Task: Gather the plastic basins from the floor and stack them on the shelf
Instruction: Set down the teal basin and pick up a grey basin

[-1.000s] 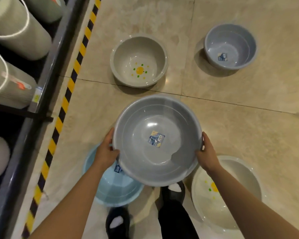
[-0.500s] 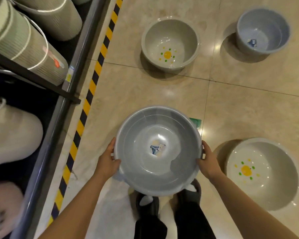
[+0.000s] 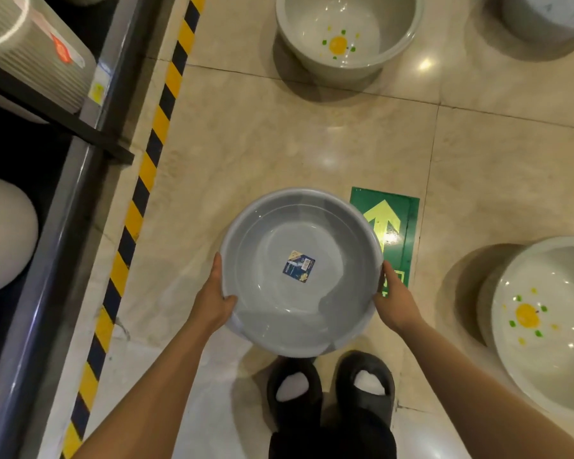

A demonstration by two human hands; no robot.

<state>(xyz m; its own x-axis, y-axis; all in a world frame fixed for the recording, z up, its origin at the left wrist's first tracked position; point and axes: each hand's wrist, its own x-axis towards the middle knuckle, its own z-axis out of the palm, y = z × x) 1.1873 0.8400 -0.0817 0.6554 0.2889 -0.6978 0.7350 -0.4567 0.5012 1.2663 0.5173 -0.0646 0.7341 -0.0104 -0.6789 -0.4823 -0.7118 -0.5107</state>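
Far left: the shelf (image 3: 90, 167), dark metal frame, with ribbed pale bins (image 3: 30, 58) lying on their sides and a white rounded thing below, blurred. Just right of it, a yellow-and-black hazard stripe (image 3: 140, 193) running along the floor (image 3: 279, 144). Then the left hand (image 3: 214, 301), thumb hooked over the near-left rim, fingers hidden underneath. At centre, the grey basin (image 3: 300, 273), held level above the floor in front of two dark slippers (image 3: 328, 389), mouth up, a small label stuck to its bottom. Likely light, thin, stiff plastic with a smooth, somewhat slippery wall; best taken by the rolled rim on opposite sides, as now, rather than squeezed by the wall. Right of it, the right hand (image 3: 393, 301), curled round the near-right rim. Beyond, a green arrow sticker (image 3: 395, 220) on the floor, partly covered by the basin. Far, a cream basin with an orange flower (image 3: 345, 34); far right corner, the edge of a grey-blue basin (image 3: 550, 14); near right, a second cream flower basin (image 3: 550, 326), all on the floor and well apart. Against the frame a second earlier: same two-handed hold, but the blue basin beneath the left arm gone from view, the shelf closer, the floor basins shifted toward the frame edges, the arrow sticker newly showing.
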